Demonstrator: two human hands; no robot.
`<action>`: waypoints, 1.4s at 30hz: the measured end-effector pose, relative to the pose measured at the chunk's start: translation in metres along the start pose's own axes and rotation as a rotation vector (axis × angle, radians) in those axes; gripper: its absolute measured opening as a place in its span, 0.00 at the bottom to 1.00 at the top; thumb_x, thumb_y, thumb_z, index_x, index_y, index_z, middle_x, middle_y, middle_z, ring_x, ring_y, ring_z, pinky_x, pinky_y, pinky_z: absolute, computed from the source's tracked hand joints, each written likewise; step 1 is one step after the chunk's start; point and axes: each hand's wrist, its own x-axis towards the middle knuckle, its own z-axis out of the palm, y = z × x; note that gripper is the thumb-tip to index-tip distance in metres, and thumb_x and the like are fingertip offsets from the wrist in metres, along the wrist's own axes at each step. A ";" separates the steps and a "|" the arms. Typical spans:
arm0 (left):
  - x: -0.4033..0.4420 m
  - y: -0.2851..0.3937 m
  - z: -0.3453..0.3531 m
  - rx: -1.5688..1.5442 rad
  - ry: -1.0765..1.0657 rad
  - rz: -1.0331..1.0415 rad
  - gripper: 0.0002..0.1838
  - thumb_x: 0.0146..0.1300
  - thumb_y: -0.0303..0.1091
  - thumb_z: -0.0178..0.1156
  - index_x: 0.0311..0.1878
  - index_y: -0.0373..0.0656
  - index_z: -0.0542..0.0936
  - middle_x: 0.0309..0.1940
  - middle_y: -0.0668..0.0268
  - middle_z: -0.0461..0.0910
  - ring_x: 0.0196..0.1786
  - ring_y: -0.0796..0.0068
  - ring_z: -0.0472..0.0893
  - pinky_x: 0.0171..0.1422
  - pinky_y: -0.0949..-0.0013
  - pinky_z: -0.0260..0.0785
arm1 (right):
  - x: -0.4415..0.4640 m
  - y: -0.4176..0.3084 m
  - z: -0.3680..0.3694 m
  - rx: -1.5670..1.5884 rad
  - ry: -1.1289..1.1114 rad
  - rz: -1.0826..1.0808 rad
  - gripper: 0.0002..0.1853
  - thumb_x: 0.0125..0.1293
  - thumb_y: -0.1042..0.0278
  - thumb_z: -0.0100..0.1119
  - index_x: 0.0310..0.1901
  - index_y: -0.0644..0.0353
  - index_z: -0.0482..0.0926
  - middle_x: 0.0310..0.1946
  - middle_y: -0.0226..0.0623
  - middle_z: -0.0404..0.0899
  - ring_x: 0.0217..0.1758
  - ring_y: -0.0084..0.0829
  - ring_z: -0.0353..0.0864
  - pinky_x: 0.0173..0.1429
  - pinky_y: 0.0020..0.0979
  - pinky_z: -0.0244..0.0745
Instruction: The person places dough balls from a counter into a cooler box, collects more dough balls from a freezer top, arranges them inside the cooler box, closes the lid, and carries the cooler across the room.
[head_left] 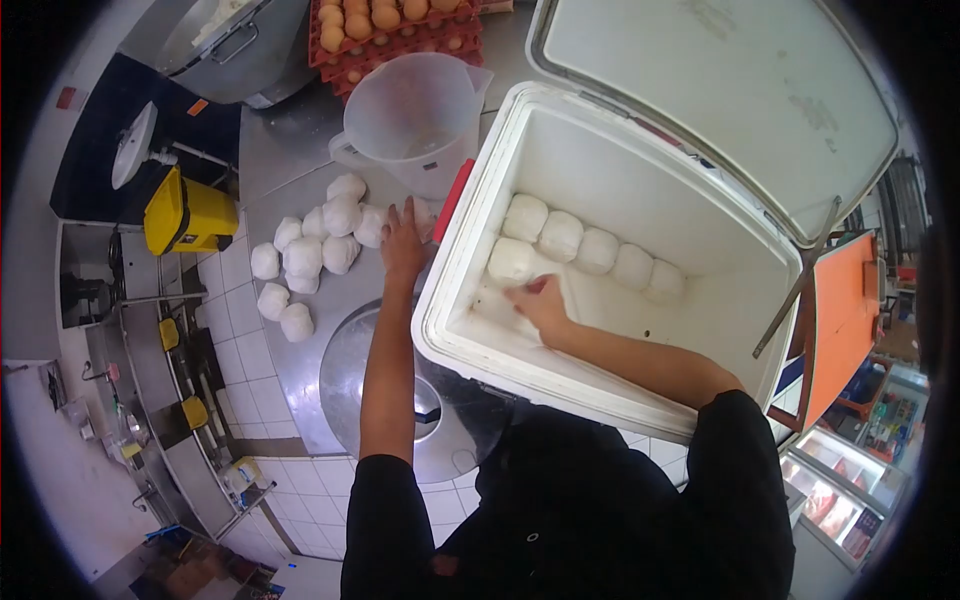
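Observation:
My left hand (403, 240) reaches over the steel table with its fingers spread. Its fingertips are at a dough ball (424, 218) beside the cooler. Just left of that hand lies a loose group of several white dough balls (303, 257), some touching each other. My right hand (543, 306) is inside the white cooler box (590, 345), slightly blurred, its fingers apart and no ball visible in it. It is just below a single dough ball (512, 260). Behind that one, several dough balls (597, 250) sit in a row along the cooler's far wall.
The cooler's lid (720, 90) stands open at the back. A clear plastic jug (412, 110) stands behind the loose dough, before stacked egg trays (385, 25). A round steel lid (350, 375) lies near my left forearm. A large metal pot (235, 55) is back left.

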 end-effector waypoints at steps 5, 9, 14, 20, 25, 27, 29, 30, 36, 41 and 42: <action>0.004 0.023 -0.033 -0.170 -0.182 -0.242 0.41 0.58 0.44 0.72 0.74 0.55 0.65 0.68 0.45 0.67 0.64 0.35 0.75 0.62 0.42 0.76 | 0.027 0.010 0.003 0.406 -0.174 0.132 0.16 0.68 0.72 0.70 0.39 0.64 0.67 0.38 0.37 0.75 0.46 0.35 0.88 0.46 0.24 0.89; -0.022 0.013 -0.041 -0.201 -0.115 -0.185 0.37 0.59 0.46 0.72 0.69 0.50 0.69 0.61 0.46 0.74 0.60 0.40 0.80 0.59 0.46 0.78 | 0.014 -0.006 -0.011 0.147 -0.209 0.145 0.15 0.68 0.67 0.70 0.38 0.59 0.69 0.36 0.33 0.74 0.36 0.26 0.82 0.38 0.25 0.80; -0.057 0.009 -0.168 -0.783 0.052 -0.354 0.41 0.54 0.35 0.77 0.70 0.37 0.69 0.64 0.49 0.75 0.61 0.58 0.81 0.61 0.59 0.76 | -0.014 -0.092 -0.050 -0.034 -0.353 -0.231 0.16 0.69 0.59 0.70 0.39 0.56 0.71 0.31 0.29 0.74 0.31 0.19 0.73 0.34 0.27 0.70; -0.064 0.109 -0.324 -0.762 0.298 0.265 0.44 0.46 0.30 0.79 0.71 0.47 0.74 0.68 0.60 0.72 0.66 0.63 0.76 0.63 0.64 0.73 | -0.092 -0.230 -0.067 0.366 -0.596 -0.606 0.25 0.70 0.56 0.70 0.58 0.61 0.70 0.48 0.40 0.78 0.50 0.29 0.83 0.51 0.32 0.82; -0.054 0.114 -0.352 -0.733 0.322 0.418 0.51 0.40 0.35 0.83 0.73 0.50 0.73 0.71 0.64 0.72 0.59 0.67 0.79 0.55 0.67 0.73 | -0.099 -0.229 -0.090 0.207 -0.596 -0.388 0.37 0.66 0.61 0.74 0.70 0.63 0.64 0.58 0.49 0.75 0.60 0.43 0.82 0.63 0.42 0.81; -0.042 0.066 -0.331 -0.716 0.497 0.089 0.45 0.46 0.37 0.82 0.70 0.47 0.74 0.70 0.62 0.74 0.53 0.67 0.80 0.53 0.66 0.74 | -0.076 -0.185 -0.099 0.281 -0.454 -0.084 0.39 0.64 0.62 0.76 0.68 0.69 0.64 0.59 0.49 0.76 0.60 0.44 0.82 0.62 0.43 0.81; -0.022 0.003 -0.279 -0.545 0.505 -0.158 0.41 0.50 0.41 0.80 0.69 0.43 0.75 0.66 0.57 0.76 0.51 0.65 0.81 0.54 0.64 0.75 | -0.051 -0.124 -0.104 0.393 -0.365 0.155 0.41 0.62 0.60 0.77 0.67 0.75 0.64 0.59 0.50 0.76 0.60 0.43 0.81 0.62 0.41 0.81; -0.014 -0.025 -0.240 -0.448 0.428 -0.249 0.41 0.52 0.43 0.80 0.68 0.41 0.75 0.64 0.54 0.77 0.52 0.63 0.81 0.55 0.62 0.75 | -0.028 -0.084 -0.106 0.319 -0.362 0.249 0.42 0.62 0.58 0.77 0.66 0.77 0.63 0.59 0.49 0.76 0.61 0.42 0.80 0.62 0.40 0.81; -0.016 -0.053 -0.070 -0.169 0.163 -0.108 0.41 0.53 0.43 0.77 0.70 0.45 0.73 0.67 0.50 0.69 0.60 0.44 0.76 0.62 0.47 0.74 | 0.034 0.021 -0.077 0.088 0.121 0.159 0.43 0.63 0.51 0.76 0.66 0.67 0.59 0.59 0.42 0.71 0.55 0.32 0.77 0.53 0.39 0.82; -0.030 -0.029 -0.034 0.123 0.177 -0.203 0.46 0.54 0.41 0.77 0.76 0.53 0.66 0.77 0.51 0.54 0.70 0.37 0.67 0.66 0.41 0.71 | 0.007 0.028 -0.076 0.111 0.195 0.218 0.41 0.58 0.54 0.81 0.61 0.66 0.63 0.50 0.42 0.72 0.47 0.29 0.76 0.46 0.34 0.80; -0.028 -0.032 -0.027 0.125 0.181 -0.203 0.46 0.54 0.41 0.77 0.76 0.53 0.66 0.77 0.51 0.54 0.70 0.37 0.67 0.66 0.41 0.71 | 0.004 0.023 -0.070 0.258 0.153 0.251 0.40 0.55 0.55 0.83 0.58 0.66 0.65 0.47 0.43 0.73 0.44 0.29 0.76 0.41 0.31 0.79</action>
